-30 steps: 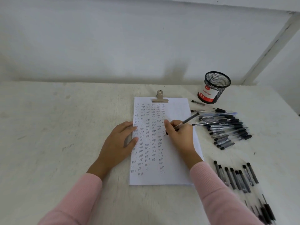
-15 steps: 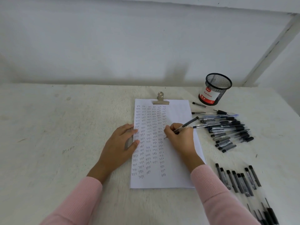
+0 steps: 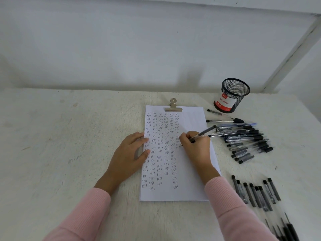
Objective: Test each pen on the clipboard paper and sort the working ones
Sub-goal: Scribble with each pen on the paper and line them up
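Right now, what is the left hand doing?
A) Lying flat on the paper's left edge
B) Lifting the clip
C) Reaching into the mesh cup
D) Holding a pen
A: the left hand lies with straight fingers across the left edge of the paper, while the right hand holds the pen to the sheet.

Pink sleeves point(image 3: 83, 213), black mesh cup point(image 3: 233, 94)
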